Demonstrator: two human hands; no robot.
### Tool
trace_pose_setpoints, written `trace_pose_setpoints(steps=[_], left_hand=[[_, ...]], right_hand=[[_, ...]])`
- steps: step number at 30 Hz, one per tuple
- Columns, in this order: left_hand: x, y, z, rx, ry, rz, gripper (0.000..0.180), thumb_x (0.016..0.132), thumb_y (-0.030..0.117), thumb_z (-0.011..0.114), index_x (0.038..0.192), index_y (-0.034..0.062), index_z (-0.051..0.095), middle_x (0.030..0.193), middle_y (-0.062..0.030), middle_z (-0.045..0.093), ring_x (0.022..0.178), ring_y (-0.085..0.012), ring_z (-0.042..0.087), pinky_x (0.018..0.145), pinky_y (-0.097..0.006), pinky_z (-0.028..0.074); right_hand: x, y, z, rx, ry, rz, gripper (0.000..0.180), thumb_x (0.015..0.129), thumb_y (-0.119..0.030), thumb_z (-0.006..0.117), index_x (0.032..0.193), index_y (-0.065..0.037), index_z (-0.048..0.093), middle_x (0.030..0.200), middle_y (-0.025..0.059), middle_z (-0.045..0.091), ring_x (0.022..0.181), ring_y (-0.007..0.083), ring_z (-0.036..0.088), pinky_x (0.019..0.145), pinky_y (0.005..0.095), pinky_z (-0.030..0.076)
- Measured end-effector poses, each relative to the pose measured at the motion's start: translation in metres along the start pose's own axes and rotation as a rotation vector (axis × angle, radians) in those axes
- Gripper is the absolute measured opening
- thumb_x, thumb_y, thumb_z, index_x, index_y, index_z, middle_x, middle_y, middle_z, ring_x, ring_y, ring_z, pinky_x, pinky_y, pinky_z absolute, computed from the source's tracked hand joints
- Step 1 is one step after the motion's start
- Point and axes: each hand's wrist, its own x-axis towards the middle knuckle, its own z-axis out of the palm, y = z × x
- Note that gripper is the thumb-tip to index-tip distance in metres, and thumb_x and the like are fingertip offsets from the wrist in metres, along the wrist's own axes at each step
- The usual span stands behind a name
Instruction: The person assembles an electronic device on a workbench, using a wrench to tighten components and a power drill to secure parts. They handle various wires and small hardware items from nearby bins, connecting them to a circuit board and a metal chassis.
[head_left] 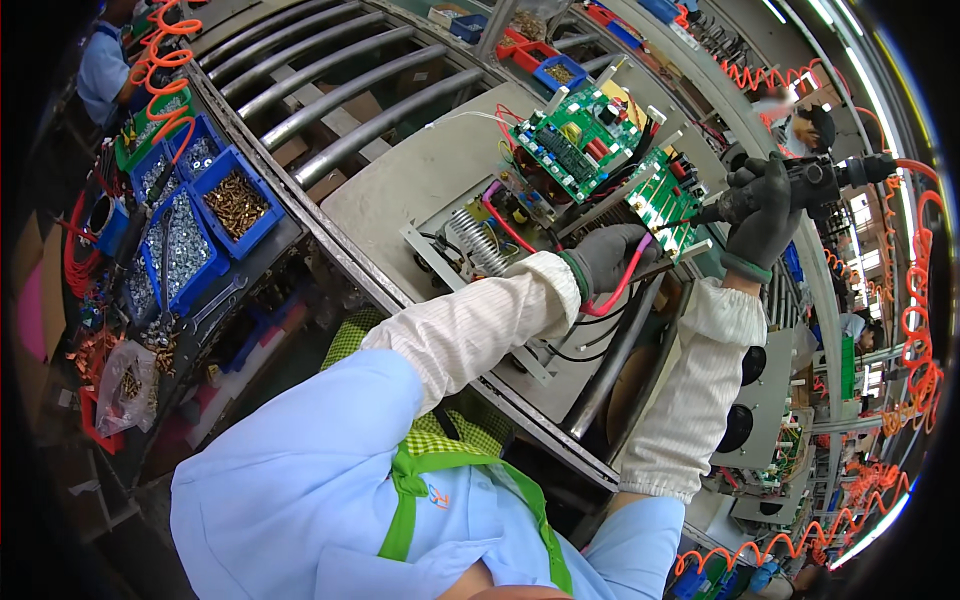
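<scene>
- Right hand (765,215), grey-gloved, fist wrapped round a black pneumatic screwdriver (800,185); bit angled down-left onto the smaller green circuit board (665,195).
- Left hand (610,262), grey-gloved, fingers curled over a red wire (620,285) (grip partly hidden, pinch or loose hold unclear), resting low beside the same board.
- Between and just above both hands: open metal chassis (450,180), grey, holding a larger green circuit board (575,140) tilted up, studded with black and red parts; coiled metal resistor (478,240) and more wiring left of it.
- Orange coiled air hose (915,300) running off the tool's rear, hanging along the right edge.
- Chassis seated on a roller conveyor (330,70); bare rollers beyond the top-left, conveyor rail close under the forearms.
- Left of the rail, well apart from the hands: blue bins (215,205) of screws and brass fittings.
</scene>
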Motion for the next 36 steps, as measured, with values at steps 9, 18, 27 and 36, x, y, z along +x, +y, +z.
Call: trace_pose_setpoints(steps=[9, 18, 27, 36], left_hand=[[-0.019, -0.001, 0.011, 0.214, -0.045, 0.208, 0.022, 0.096, 0.013, 0.047, 0.105, -0.0031, 0.059, 0.096, -0.0114, 0.064, 0.087, -0.0181, 0.065, 0.079, -0.03, 0.057], [-0.001, 0.001, -0.011, 0.051, -0.067, 0.021, 0.019, 0.096, 0.014, 0.052, 0.103, -0.0018, 0.06, 0.093, -0.0109, 0.064, 0.083, -0.016, 0.065, 0.072, -0.025, 0.058], [0.002, -0.005, -0.012, -0.276, -0.045, -0.105, 0.019, 0.096, 0.015, 0.054, 0.104, -0.0011, 0.06, 0.09, -0.0104, 0.065, 0.083, -0.0166, 0.066, 0.07, -0.025, 0.059], [-0.004, -0.001, 0.001, -0.126, -0.005, -0.044, 0.019, 0.095, 0.016, 0.054, 0.1, -0.0014, 0.06, 0.089, -0.0087, 0.063, 0.078, -0.0142, 0.063, 0.065, -0.022, 0.058]], right_hand=[[-0.004, -0.004, -0.004, -0.044, -0.021, 0.078, 0.033, 0.084, -0.026, 0.063, 0.093, 0.006, 0.059, 0.068, 0.011, 0.061, 0.053, 0.0128, 0.056, 0.047, 0.0231, 0.042], [0.005, 0.005, -0.011, -0.016, -0.043, 0.116, 0.035, 0.084, -0.022, 0.064, 0.103, 0.006, 0.056, 0.075, 0.0122, 0.062, 0.059, 0.0146, 0.059, 0.052, 0.0266, 0.047], [0.005, 0.008, -0.015, -0.016, -0.016, 0.094, 0.037, 0.084, -0.028, 0.066, 0.098, 0.006, 0.058, 0.075, 0.0123, 0.062, 0.061, 0.0194, 0.061, 0.052, 0.0281, 0.049], [0.004, 0.009, -0.019, -0.033, -0.024, 0.127, 0.037, 0.084, -0.023, 0.065, 0.106, 0.005, 0.056, 0.082, 0.0142, 0.063, 0.063, 0.0177, 0.061, 0.057, 0.0284, 0.049]])
